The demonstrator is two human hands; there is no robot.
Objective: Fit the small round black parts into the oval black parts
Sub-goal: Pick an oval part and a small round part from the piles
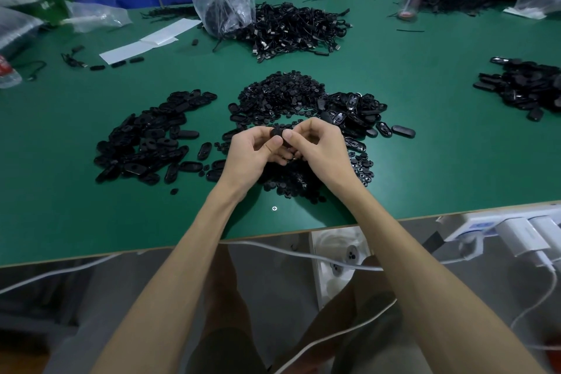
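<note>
Black oval part (277,133) pinched: left hand (256,153), right hand (317,143)

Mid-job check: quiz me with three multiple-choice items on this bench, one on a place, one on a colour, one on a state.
1. Where does the cable pile lie from the round parts pile?
A) nearer the person
B) farther from the person
C) on the floor

2. What colour is the table?
A) green
B) white
C) red

3. What are the left hand and right hand doing?
A) resting flat on the table
B) hanging below the table
C) pinching a black part together

Answers:
1 B, the cables lie beyond the round parts, toward the far edge.
2 A, the bare top is green.
3 C, both hands grip the part between them above the table.
</note>
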